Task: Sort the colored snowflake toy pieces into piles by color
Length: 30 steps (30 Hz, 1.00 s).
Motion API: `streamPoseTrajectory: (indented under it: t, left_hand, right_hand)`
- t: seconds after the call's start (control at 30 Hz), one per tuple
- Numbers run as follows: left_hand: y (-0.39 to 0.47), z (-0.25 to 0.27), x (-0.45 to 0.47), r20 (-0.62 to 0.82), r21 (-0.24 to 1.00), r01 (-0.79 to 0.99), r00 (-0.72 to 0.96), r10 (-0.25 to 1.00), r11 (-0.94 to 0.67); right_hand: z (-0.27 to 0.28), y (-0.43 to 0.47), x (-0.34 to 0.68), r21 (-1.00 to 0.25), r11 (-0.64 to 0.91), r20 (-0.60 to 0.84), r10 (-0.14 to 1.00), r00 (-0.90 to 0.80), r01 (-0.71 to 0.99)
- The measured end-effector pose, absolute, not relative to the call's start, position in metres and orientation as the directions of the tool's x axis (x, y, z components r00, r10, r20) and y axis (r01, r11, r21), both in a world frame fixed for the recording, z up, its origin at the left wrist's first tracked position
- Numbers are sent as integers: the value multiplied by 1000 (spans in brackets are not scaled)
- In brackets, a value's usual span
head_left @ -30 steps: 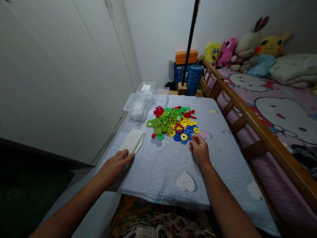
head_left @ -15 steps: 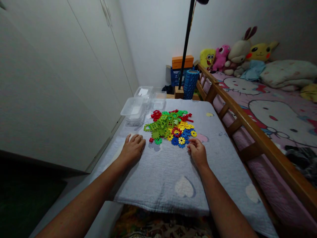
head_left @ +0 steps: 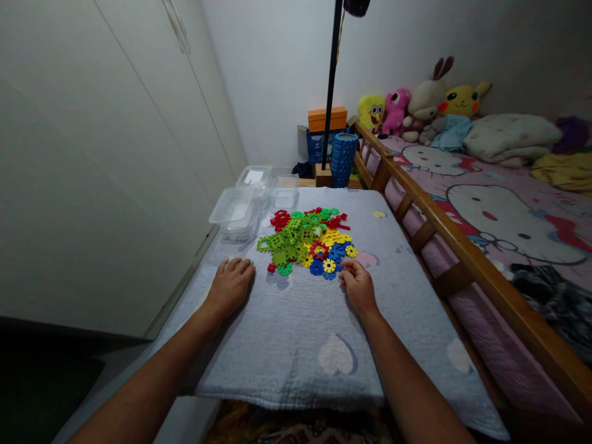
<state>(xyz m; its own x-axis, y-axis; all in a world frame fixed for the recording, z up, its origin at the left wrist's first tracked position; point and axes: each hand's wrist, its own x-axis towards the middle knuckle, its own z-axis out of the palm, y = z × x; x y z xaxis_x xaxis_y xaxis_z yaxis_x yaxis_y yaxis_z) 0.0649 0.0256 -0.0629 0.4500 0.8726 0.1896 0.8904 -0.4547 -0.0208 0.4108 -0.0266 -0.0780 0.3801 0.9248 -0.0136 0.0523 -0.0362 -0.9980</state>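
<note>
My left hand [head_left: 230, 285] lies flat on the cloth left of a pile of plastic building pieces, palm down, with its fingers apart and nothing held. Beside the pile's right front edge rests my right hand [head_left: 359, 287], its fingers loosely bent and nothing visible in them. Its fingertips are close to the blue notched discs [head_left: 317, 267]; whether they touch is unclear. Yellow notched discs [head_left: 351, 251] lie nearby. Light green interlocking pieces [head_left: 280, 257] fill the middle of the pile. Red gear-shaped pieces [head_left: 280, 219] and a green disc [head_left: 285, 269] lie around them.
Clear plastic containers [head_left: 226, 213] stand at the table's back left, near a white cabinet [head_left: 115, 154]. A patterned cloth [head_left: 287, 345] covers the table. Along the right runs a wooden bed rail [head_left: 416, 213]. Behind the table are a black pole [head_left: 330, 92] and a blue roller [head_left: 342, 163].
The whole view has shifted slightly, so the table and pile appear farther left. Both hands keep about the same places beside the pile, and no piece has visibly moved.
</note>
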Motion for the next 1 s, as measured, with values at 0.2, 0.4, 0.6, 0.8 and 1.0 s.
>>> streamPoseTrajectory:
  t: [0.2,0.4,0.6,0.8,1.0]
  left_hand:
    - [31,-68,58,133,2,917,395,909,-399]
    - [37,-60,46,14,90,996,8,1000,-9]
    - [41,-46,41,-82,114,992,-50,995,59]
    - [36,-37,47,-42,128,991,-33,999,38]
    - [29,-30,47,-3,89,994,-69,998,68]
  right_hand:
    - [-77,-26,411,-997,-46,-18,924,382,65]
    - [-79,-26,411,-998,-35,-13,928,372,53]
    - [-81,-26,412,-997,-24,3,932,363,71]
    - [-79,-28,411,-997,-30,0,929,371,74]
    - [-78,-28,411,-997,-40,-14,930,367,63]
